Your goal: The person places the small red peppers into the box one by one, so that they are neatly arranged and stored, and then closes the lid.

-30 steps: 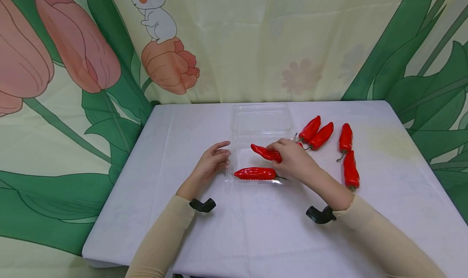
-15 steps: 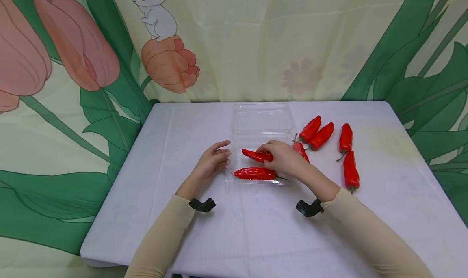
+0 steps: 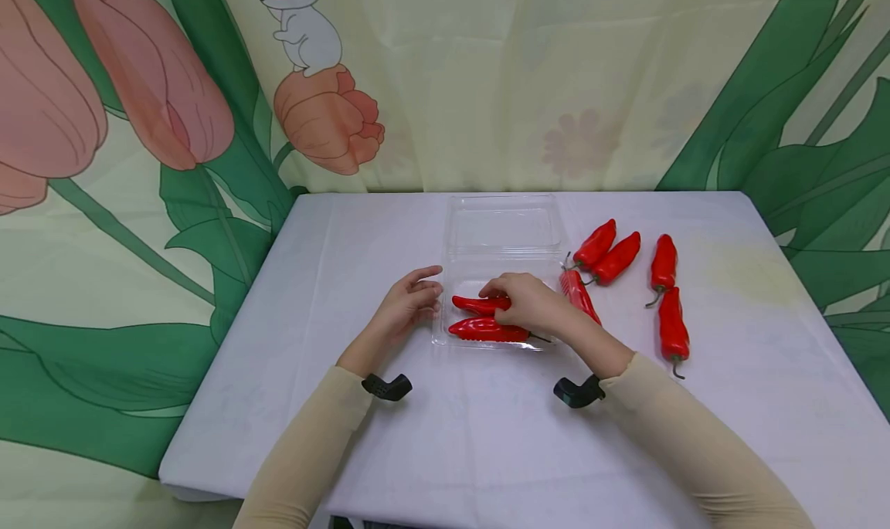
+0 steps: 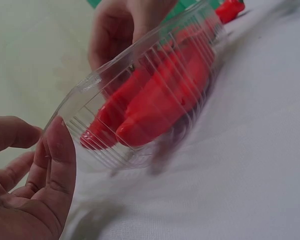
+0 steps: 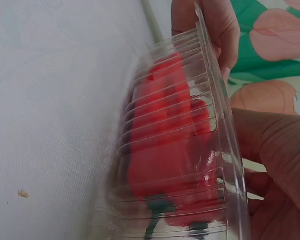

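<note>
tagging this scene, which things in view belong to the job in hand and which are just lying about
In the job: clear box, right hand, held pepper, second pepper inside, probably five loose peppers.
Just around: white tablecloth, printed curtain.

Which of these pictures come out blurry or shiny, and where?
Head view: fairly crisp, with small glints on the clear box; left wrist view: soft shadow on the white tablecloth; right wrist view: red peppers look smeared through the box's ribbed wall, with bright glare along its rim.
</note>
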A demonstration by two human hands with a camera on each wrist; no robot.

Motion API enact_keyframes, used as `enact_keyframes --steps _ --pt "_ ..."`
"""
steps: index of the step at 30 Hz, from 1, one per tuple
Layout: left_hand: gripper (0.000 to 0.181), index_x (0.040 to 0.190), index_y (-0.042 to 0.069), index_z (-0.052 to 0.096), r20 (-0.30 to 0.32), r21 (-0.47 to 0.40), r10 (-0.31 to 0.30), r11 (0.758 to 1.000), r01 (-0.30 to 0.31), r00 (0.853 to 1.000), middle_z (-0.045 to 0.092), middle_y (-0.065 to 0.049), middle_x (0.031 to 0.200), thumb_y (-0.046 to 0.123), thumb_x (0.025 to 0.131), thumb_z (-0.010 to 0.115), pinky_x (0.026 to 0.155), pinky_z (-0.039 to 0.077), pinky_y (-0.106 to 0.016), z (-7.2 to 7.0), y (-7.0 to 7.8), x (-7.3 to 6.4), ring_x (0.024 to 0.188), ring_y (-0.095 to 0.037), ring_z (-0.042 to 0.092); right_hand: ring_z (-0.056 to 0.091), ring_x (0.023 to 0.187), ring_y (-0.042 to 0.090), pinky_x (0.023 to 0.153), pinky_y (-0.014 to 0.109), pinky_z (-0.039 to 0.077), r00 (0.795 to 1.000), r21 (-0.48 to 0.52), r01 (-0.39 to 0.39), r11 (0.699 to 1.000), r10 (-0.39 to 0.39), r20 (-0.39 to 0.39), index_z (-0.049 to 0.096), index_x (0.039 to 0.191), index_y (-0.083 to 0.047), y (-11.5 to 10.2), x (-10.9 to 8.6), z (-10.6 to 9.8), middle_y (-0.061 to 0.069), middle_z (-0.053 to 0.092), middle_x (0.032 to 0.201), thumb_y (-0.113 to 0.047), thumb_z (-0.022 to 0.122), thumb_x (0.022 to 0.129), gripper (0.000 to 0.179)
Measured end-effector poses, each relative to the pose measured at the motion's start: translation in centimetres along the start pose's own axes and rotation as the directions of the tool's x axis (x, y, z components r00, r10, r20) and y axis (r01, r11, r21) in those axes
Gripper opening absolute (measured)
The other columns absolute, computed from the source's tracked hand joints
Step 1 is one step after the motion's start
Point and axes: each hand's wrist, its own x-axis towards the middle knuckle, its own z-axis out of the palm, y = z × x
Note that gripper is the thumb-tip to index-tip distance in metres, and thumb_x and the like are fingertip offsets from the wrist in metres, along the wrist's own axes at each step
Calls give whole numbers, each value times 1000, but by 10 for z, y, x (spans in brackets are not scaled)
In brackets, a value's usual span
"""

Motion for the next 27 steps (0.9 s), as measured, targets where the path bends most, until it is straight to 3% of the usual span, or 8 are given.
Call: enact_keyframes --steps 27 --pt "49 149 17 52 -14 -6 -3 1000 3 1000 62 -17 122 14 101 65 72 59 -21 1 -2 0 74 -13 65 67 108 27 94 42 60 998 9 -21 1000 22 -54 69 131 -10 -4 1 4 12 72 120 -10 80 86 46"
